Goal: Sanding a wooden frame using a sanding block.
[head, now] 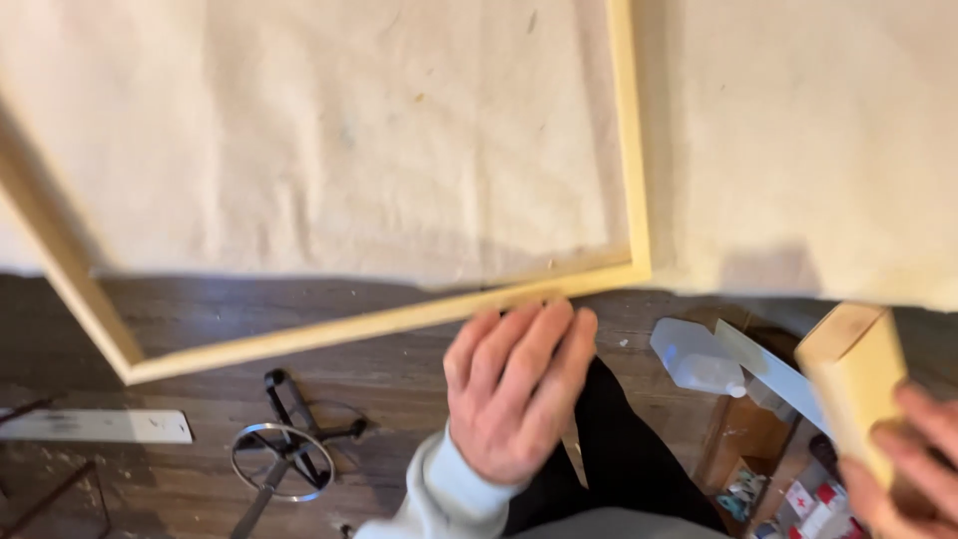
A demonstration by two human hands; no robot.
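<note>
pale wooden frame (379,321) lying over cream cloth (329,130), my left hand (514,389) just below its near rail, fingers loosely together and slack, fingertips at the rail, my right hand (903,469) gripping a light wooden block (856,384)

There is only 1 view, from a camera worn on the person's head. It looks steeply down over the near edge of the bench (798,150), so the covered top fills the upper part and the dark wooden floor (180,479) lies far below. The camera is close to the left hand (514,394). The right hand (903,469) is cut by the right corner. The picture is blurred.
</note>
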